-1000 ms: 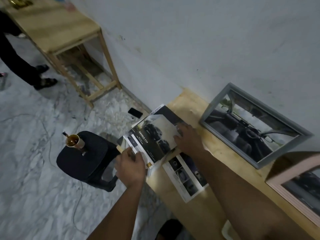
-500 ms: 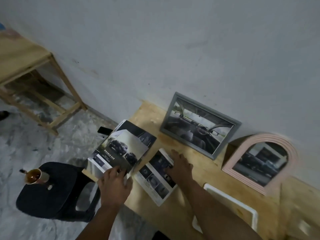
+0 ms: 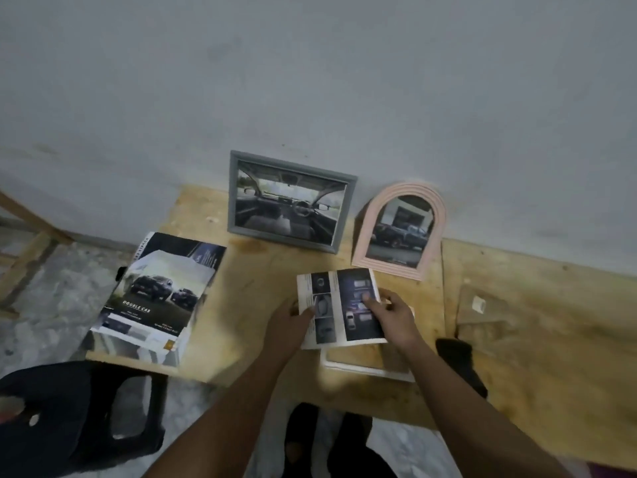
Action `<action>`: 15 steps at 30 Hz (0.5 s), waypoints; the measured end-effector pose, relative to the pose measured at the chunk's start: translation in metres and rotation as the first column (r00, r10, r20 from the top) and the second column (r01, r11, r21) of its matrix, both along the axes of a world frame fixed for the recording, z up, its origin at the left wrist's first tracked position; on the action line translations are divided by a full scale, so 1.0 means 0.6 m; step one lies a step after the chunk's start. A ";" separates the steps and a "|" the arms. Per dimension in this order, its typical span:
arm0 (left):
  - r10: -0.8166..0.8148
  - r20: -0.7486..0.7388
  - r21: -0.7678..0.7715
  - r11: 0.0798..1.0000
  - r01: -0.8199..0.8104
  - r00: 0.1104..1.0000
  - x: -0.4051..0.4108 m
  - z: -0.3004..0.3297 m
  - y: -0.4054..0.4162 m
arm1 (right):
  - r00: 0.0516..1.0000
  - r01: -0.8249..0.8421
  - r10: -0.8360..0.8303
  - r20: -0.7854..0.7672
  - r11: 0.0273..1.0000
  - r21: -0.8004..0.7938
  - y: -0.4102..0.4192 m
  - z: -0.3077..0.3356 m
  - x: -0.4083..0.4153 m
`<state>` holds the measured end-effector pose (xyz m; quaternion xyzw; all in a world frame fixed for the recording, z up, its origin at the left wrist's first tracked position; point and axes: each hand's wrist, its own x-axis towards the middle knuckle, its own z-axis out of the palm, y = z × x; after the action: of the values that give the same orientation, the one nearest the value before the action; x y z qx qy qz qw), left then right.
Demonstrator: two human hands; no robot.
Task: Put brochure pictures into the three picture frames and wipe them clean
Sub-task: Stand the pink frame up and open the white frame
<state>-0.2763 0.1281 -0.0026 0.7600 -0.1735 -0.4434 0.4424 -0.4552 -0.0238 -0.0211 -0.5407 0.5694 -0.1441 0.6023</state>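
Since half a second back, we see the left hand [image 3: 287, 326] gone from the brochure stack [image 3: 155, 298] and come over to the cut brochure page [image 3: 339, 307], which has moved rightward and now sits over the white frame [image 3: 365, 367]. Our view has also swung right, so the wall fills the top half.

Both hands hold the cut brochure page: left hand pinches its left edge with thumb on top, right hand [image 3: 393, 313] grips the right edge, fingers [image 3: 370, 300] curled onto the printed face. Page shows small car photos in columns, dark panel on the right side. Whether it touches the white frame below, we cannot tell.

White frame lies flat on the wooden table [image 3: 262, 281], only its near edge and corner showing under the page.

Grey frame [image 3: 291, 201] stands leaning against the wall [image 3: 310, 81], holding a car-interior picture. Pink arched frame [image 3: 400, 232] stands just to its right, also against the wall, holding a picture of a dark pickup.

Brochure stack rests at the table's left end, cover reading DOUBLE CAB, its corner overhanging the edge.

Black cloth [image 3: 460, 363] lies on the table right of the right forearm. Black stool [image 3: 69, 415] stands on the floor at lower left. A piece of wooden board [image 3: 482, 312] sits at far right, blurred
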 end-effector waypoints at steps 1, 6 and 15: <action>-0.053 0.009 -0.007 0.999 0.053 0.999 -0.015 -0.004 -0.011 | 0.998 0.066 -0.067 0.010 0.996 0.051 -0.001 -0.006 -0.030; -0.373 0.226 0.209 0.921 0.329 0.900 -0.058 -0.056 -0.027 | 0.970 0.234 -0.236 -0.057 0.972 -0.026 0.023 -0.034 -0.129; -0.589 0.274 0.374 0.794 0.480 0.760 -0.071 -0.128 0.000 | 0.933 0.292 -0.326 -0.155 0.934 -0.208 0.050 -0.060 -0.140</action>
<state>-0.3190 0.1282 -0.0792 0.8026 -0.4021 -0.4174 0.1414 -0.5394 0.0063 -0.0570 -0.5077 0.6860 -0.2374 0.4640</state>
